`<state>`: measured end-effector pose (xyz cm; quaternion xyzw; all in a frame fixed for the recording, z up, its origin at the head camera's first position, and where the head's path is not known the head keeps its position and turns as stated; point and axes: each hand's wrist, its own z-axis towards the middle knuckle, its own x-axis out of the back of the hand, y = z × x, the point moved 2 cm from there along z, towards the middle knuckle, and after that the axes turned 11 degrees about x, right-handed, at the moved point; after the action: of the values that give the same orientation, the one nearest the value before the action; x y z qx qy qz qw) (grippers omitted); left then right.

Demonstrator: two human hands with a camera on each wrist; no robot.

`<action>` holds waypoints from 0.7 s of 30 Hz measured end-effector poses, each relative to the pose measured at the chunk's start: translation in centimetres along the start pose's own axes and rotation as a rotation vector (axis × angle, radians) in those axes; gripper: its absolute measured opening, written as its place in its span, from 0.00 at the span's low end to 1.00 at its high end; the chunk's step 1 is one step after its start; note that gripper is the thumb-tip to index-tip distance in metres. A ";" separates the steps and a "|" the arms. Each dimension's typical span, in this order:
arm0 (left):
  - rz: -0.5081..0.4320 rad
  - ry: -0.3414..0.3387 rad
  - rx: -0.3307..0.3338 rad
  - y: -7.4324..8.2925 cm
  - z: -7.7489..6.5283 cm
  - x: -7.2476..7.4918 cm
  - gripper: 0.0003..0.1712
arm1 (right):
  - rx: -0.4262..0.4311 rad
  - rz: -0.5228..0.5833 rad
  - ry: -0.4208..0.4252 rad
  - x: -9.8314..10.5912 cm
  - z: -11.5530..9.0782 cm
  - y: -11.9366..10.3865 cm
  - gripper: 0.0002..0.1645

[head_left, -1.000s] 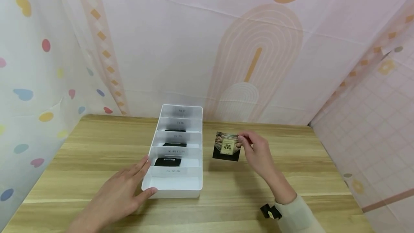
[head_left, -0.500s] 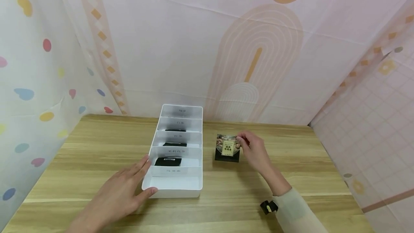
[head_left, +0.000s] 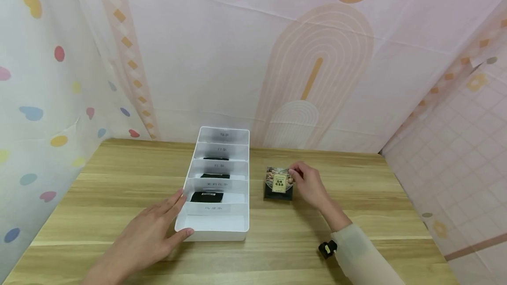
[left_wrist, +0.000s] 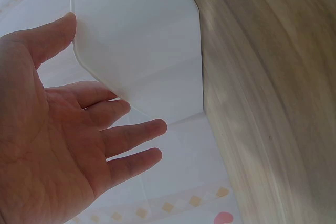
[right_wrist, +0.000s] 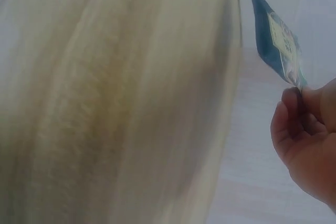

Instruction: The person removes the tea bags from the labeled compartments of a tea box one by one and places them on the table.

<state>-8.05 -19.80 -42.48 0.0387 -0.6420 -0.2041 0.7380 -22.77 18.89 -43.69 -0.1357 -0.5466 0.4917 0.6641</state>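
Observation:
A white divided box (head_left: 215,235) stands lengthwise on the table, with printed labels on its compartment walls. My left hand (head_left: 144,236) rests against its near left corner, fingers straight; in the left wrist view, fingertips and thumb touch the rim. To the right of the box, my right hand (head_left: 310,188) pinches a square tea sachet (head_left: 279,184) by its upper right corner between thumb and fingers. The sachet is black, with a picture and a pale yellow label facing up. In the right wrist view, the same tea sachet (right_wrist: 275,40) sticks out beyond the fingertips.
Black packets (head_left: 207,197) lie in three middle compartments of the box; the nearest compartment shows a bare white floor. A small black object (head_left: 327,249) sits at my right cuff. Patterned cloth (head_left: 190,56) hangs behind and at both sides of the wooden table (head_left: 99,179).
My right hand has shifted slightly left, and the sachet has moved a little nearer with its face tilting. The left hand stays at the box corner.

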 end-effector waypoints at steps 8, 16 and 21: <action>-0.001 -0.004 0.006 0.1 0.0 0.1 0.46 | -0.063 0.000 -0.044 -1.0 0.4 1.3 0.06; 0.002 -0.001 0.008 0.1 0.0 0.1 0.46 | -0.081 -0.080 -0.093 -1.8 0.8 2.1 0.06; 0.004 0.002 0.006 0.1 0.0 0.2 0.46 | -0.089 -0.099 -0.113 -2.1 1.0 2.4 0.05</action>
<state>-8.00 -19.78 -42.31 0.0399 -0.6420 -0.2006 0.7389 -24.64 18.00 -46.27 -0.1100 -0.6104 0.4405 0.6490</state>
